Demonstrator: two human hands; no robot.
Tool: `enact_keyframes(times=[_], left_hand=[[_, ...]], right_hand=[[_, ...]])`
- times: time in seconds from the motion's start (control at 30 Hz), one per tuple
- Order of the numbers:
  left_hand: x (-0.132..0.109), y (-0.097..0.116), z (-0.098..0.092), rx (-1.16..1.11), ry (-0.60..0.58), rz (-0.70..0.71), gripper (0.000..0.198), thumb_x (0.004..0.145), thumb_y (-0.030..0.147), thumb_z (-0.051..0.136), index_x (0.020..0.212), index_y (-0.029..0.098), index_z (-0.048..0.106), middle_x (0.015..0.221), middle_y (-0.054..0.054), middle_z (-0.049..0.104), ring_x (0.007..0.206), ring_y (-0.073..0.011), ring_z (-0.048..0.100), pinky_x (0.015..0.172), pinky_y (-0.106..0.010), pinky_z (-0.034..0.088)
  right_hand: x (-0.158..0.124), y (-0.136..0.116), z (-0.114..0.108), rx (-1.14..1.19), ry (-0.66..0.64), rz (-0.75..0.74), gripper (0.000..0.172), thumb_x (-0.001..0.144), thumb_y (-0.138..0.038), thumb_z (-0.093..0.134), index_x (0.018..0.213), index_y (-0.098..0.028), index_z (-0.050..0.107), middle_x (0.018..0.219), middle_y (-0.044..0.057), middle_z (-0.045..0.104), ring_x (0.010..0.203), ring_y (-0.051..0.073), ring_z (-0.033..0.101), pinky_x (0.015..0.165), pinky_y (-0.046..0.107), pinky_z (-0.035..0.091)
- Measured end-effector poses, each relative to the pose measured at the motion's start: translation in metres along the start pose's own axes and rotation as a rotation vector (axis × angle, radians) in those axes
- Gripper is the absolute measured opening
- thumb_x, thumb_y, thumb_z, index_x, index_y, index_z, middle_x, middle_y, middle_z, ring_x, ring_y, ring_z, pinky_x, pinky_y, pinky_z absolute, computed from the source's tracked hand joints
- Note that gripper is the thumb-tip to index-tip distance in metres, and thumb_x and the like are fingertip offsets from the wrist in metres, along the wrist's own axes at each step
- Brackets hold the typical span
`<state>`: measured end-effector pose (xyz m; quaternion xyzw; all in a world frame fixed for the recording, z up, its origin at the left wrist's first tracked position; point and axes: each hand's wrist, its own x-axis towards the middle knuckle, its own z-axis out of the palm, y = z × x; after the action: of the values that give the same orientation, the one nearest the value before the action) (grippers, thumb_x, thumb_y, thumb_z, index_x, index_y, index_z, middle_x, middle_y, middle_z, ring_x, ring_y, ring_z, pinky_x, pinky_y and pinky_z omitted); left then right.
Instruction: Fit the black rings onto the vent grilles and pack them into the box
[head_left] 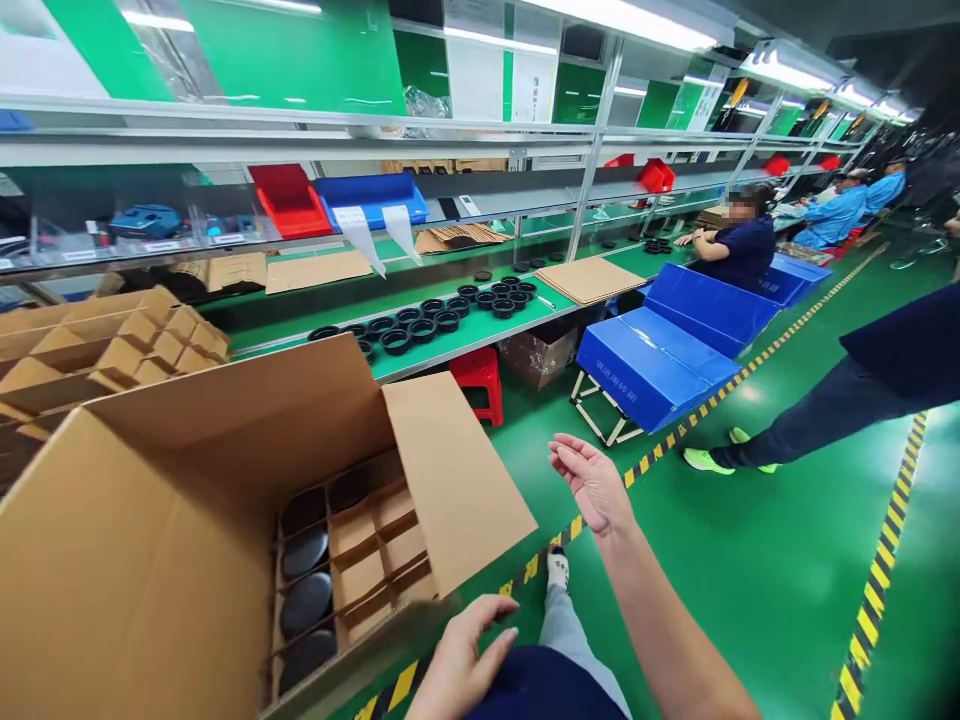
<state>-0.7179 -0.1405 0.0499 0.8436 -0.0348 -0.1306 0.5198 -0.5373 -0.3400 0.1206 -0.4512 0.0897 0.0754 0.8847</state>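
Note:
My left hand (472,650) is low in the head view, just off the near right edge of an open cardboard box (180,540). Its thumb and fingers are apart with nothing between them. Out over the green floor is my right hand (592,485), loosely bent, with no object visible in it. Inside the box, cardboard dividers (382,548) form cells. Black round parts (306,603) fill the left column, and other cells show bare cardboard. One box flap (457,480) folds outward to the right. Several black round cups (422,330) stand on the green workbench (450,352) beyond.
Stacked cardboard dividers (150,345) lie left of the box. A red stool (480,385) is under the bench. Blue bins (652,365) stand on a frame to the right. A seated person (739,245) works at the bench; another person's leg (810,415) is on the right walkway.

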Motion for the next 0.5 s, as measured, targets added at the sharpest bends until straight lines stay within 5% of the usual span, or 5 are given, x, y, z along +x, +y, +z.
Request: enact_keyframes(times=[0.13,0.27,0.37,0.5], left_hand=[[0.110,-0.024,0.016,0.384,0.097,-0.205,0.050,0.091,0.030,0.044,0.138,0.020,0.054,0.147,-0.012,0.051,0.139,-0.0277,0.043,0.115,-0.047,0.035],[0.205,-0.043,0.026,0.843,0.179,-0.554,0.055,0.096,0.031,0.034,0.150,0.022,0.038,0.160,-0.012,0.027,0.149,-0.0354,0.019,0.112,-0.068,0.024],[0.240,-0.060,0.030,1.035,0.090,-0.730,0.054,0.096,0.030,0.035,0.151,0.027,0.035,0.162,-0.010,0.019,0.149,-0.0359,0.016,0.109,-0.073,0.017],[0.248,-0.084,0.027,1.032,0.086,-0.814,0.058,0.088,0.026,0.046,0.145,0.032,0.044,0.161,-0.009,0.024,0.149,-0.0330,0.017,0.112,-0.071,0.008]], right_hand=[[0.088,-0.043,-0.029,-0.046,-0.003,0.018,0.038,0.061,-0.031,0.090,0.093,-0.017,0.074,0.093,0.006,0.075,0.083,0.013,0.067,0.083,0.026,0.055],[0.175,-0.080,-0.059,-0.096,-0.003,0.048,0.042,0.061,-0.032,0.090,0.096,-0.017,0.074,0.094,0.007,0.075,0.085,0.016,0.067,0.086,0.029,0.055],[0.233,-0.097,-0.072,-0.116,0.009,0.061,0.043,0.060,-0.033,0.090,0.096,-0.016,0.073,0.095,0.008,0.074,0.083,0.017,0.067,0.086,0.032,0.055],[0.302,-0.101,-0.077,-0.138,0.019,0.076,0.042,0.060,-0.032,0.090,0.096,-0.016,0.073,0.097,0.008,0.074,0.084,0.017,0.067,0.085,0.033,0.055]])
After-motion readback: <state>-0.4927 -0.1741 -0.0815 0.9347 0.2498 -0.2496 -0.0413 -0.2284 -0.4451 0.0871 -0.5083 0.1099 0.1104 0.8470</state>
